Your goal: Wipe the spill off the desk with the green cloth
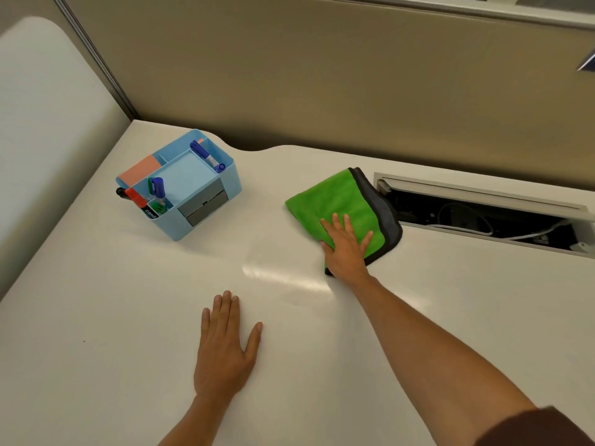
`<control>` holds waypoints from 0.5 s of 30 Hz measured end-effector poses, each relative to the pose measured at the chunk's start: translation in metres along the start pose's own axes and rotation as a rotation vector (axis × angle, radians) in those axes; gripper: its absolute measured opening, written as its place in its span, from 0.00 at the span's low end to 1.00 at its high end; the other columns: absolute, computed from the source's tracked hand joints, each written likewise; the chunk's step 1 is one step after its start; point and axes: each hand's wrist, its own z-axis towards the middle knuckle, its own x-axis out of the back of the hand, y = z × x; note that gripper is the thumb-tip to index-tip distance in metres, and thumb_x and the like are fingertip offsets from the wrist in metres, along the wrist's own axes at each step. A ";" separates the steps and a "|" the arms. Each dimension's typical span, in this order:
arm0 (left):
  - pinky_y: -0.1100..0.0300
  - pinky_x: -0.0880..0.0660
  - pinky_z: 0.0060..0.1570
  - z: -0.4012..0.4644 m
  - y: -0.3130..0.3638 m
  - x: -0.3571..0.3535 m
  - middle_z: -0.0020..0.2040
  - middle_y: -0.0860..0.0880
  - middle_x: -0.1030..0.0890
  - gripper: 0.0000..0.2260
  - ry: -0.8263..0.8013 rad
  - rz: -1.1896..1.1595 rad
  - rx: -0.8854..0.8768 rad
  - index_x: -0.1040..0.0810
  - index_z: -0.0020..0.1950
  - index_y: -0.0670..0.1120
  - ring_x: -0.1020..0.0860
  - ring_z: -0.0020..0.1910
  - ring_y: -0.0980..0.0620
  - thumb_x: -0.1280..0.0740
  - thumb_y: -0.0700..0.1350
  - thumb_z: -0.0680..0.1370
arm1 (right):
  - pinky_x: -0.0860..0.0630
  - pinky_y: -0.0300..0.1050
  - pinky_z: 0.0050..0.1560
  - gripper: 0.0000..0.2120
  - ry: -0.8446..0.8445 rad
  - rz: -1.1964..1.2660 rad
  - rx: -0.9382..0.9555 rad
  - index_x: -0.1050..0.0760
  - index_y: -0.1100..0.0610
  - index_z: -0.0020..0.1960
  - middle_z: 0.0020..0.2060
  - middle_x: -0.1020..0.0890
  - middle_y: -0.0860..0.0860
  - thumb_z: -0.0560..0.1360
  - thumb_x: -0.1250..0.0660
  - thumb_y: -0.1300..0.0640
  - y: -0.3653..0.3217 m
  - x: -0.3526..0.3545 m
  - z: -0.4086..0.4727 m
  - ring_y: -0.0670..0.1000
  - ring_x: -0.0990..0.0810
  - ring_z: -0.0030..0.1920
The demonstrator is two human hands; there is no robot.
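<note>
A folded green cloth point(338, 201) with a dark grey edge lies flat on the white desk point(450, 300), right of centre. My right hand point(346, 244) lies palm down on the cloth's near corner, fingers spread and pressing it to the desk. My left hand point(225, 346) rests flat on the bare desk nearer to me, fingers apart, holding nothing. A shiny, faintly streaked patch point(283, 268) on the desk sits just left of the cloth, between my two hands; whether it is liquid or only glare I cannot tell.
A light blue desk organiser point(206, 217) with markers and sticky notes stands at the back left. An open cable slot point(483, 217) with wires is cut into the desk right behind the cloth. A beige partition wall point(322, 75) closes the far side.
</note>
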 end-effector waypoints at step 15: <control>0.54 0.58 0.75 0.002 0.000 0.002 0.78 0.46 0.44 0.34 0.056 0.008 -0.042 0.44 0.76 0.41 0.50 0.77 0.51 0.52 0.62 0.78 | 0.77 0.65 0.67 0.31 -0.146 -0.145 0.329 0.41 0.43 0.76 0.79 0.46 0.46 0.76 0.39 0.63 -0.042 -0.039 -0.037 0.48 0.59 0.78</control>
